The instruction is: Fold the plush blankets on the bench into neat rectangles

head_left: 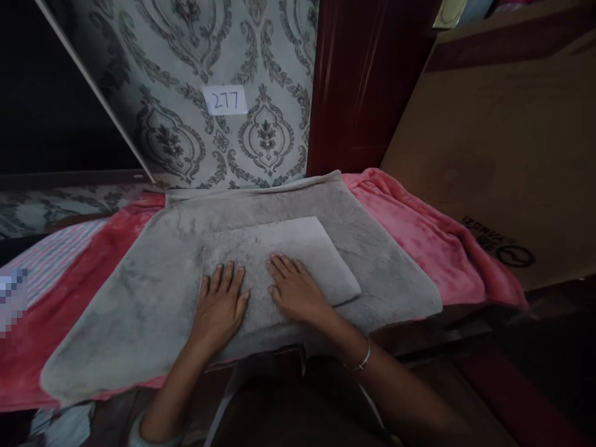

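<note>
A light grey cloth (321,257), folded into a flat rectangle, lies on a larger grey plush cloth (153,273). My left hand (221,307) rests flat at the folded cloth's left edge, fingers spread and pointing away from me. Near its middle, my right hand (298,288) presses palm down with fingers stretched out. Neither hand grips anything. The folded cloth's right corners lie flat and uncovered, while parts of its near left side are hidden under my hands.
A pink blanket (414,230) spreads beneath the grey cloth on both sides. At the right stands a large cardboard box (503,149). Patterned wallpaper (265,136) bears a paper label (225,100) reading 277. A dark screen (60,93) is at left.
</note>
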A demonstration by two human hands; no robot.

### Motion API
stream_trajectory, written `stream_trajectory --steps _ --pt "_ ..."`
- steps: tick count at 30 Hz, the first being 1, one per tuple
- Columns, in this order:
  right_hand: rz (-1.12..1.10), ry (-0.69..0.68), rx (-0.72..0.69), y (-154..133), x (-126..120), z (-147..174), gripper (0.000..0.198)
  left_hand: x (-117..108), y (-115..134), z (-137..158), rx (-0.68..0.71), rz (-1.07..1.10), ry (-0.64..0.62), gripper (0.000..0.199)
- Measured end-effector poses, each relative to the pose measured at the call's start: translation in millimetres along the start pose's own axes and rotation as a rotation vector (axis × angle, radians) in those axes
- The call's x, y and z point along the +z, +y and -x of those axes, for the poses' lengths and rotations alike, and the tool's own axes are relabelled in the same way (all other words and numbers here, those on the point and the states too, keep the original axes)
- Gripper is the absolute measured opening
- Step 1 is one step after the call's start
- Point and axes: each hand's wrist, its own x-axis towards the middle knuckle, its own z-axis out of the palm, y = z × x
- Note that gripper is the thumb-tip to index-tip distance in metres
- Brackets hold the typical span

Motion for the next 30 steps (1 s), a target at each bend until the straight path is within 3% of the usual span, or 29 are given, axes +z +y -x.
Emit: stream_trajectory --steps 6,10,15,19,23,26,30 --pt "0.039 0.049 0.249 64.1 -11.1 31.7 0.065 2.7 -2.8 -1.1 0.006 0.017 0.004 0.059" --pt "-0.041 0.144 0.357 97.2 -1.6 59.4 0.067 1.9 -1.1 -0.1 0.004 0.004 0.009 0.06" --pt "-0.173 0.344 0.318 118.5 10.9 73.4 0.063 3.3 -1.4 0.7 -0.011 0.078 0.028 0.056" --pt "-0.244 0.417 0.315 124.2 0.5 70.2 0.06 0.7 -18.1 3.3 -0.038 0.264 0.129 0.055" --pt "-0.294 0.418 0.444 127.4 -15.7 58.8 0.053 -10.2 -48.9 6.6 -0.304 0.581 0.262 0.066" --pt "-0.309 0.311 0.518 128.2 -23.7 43.8 0.044 -20.0 -65.8 6.7 -0.576 0.951 0.186 0.08" --pt "-0.308 0.227 0.545 126.2 -29.6 23.5 0.045 -30.1 -70.5 4.8 -0.779 1.348 0.128 0.089"
